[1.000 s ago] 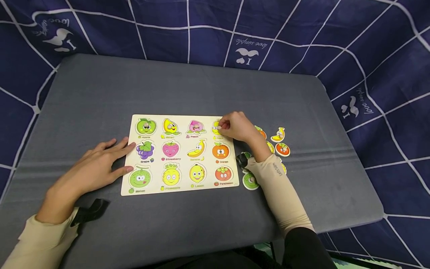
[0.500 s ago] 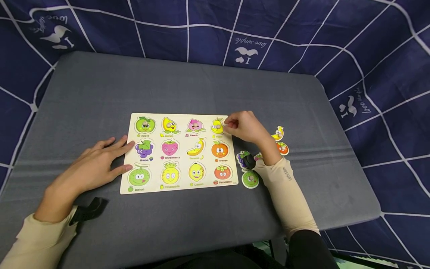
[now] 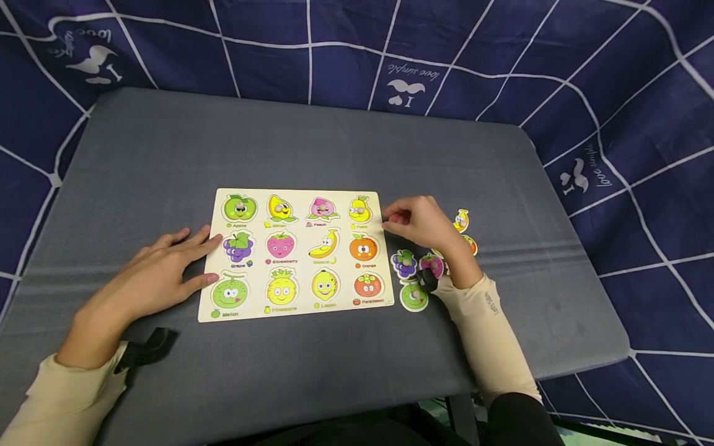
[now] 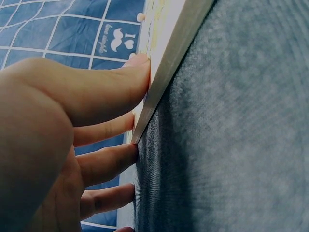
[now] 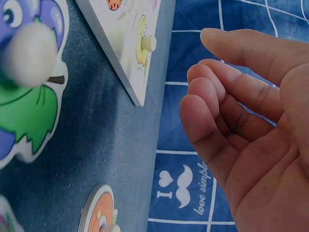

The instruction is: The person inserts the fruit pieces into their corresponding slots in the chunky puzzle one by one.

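The fruit puzzle board (image 3: 301, 285) lies flat on the table, its top row holding knobbed apple (image 3: 240, 209), mango (image 3: 281, 209), peach (image 3: 322, 209) and pear (image 3: 360, 209) pieces. My left hand (image 3: 153, 272) lies spread at the board's left side, thumb and fingertips touching its edge. In the left wrist view, the thumb (image 4: 111, 89) presses on that edge. Just right of the pear, my right hand (image 3: 421, 222) hovers with nothing in it. Its fingers are loosely curled and the thumb stands apart from them, as the right wrist view shows.
Several loose knobbed pieces lie right of the board, including a grape (image 3: 404, 264), a strawberry (image 3: 432, 265), a melon (image 3: 414, 296) and a banana (image 3: 460, 220). The right forearm covers others. An orange piece (image 5: 99, 208) shows in the right wrist view. A blue curtain (image 3: 346, 68) surrounds the table.
My right hand has let go of the pear's knob and moved right, off the board, uncovering the pear in its slot. My left hand keeps its place.
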A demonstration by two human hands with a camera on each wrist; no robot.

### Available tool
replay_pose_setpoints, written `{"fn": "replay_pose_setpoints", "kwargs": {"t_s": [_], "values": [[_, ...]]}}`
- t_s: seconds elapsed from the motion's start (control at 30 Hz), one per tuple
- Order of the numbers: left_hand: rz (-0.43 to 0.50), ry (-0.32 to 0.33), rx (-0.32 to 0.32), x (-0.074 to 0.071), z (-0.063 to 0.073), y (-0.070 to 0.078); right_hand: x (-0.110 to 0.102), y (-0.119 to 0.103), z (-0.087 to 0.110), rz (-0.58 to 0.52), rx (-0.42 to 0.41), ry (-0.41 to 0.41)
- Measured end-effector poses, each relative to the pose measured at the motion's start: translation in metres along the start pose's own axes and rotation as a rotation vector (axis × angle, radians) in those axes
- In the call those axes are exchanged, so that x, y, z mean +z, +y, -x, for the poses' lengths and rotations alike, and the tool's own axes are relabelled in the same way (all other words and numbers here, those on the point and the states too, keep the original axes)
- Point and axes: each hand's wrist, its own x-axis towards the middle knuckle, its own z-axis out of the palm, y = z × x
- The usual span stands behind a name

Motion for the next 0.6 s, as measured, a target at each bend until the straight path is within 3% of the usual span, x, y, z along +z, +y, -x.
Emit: {"fn": "replay_pose_setpoints", "kwargs": {"t_s": [0.33, 0.6], "values": [[-0.003, 0.007, 0.005, 0.000, 0.000, 0.001, -0.001, 0.004, 0.020, -0.035, 0.031, 0.016], [-0.001, 0.005, 0.003, 0.000, 0.000, 0.001, 0.001, 0.012, 0.032, -0.042, 0.000, 0.024]]}}
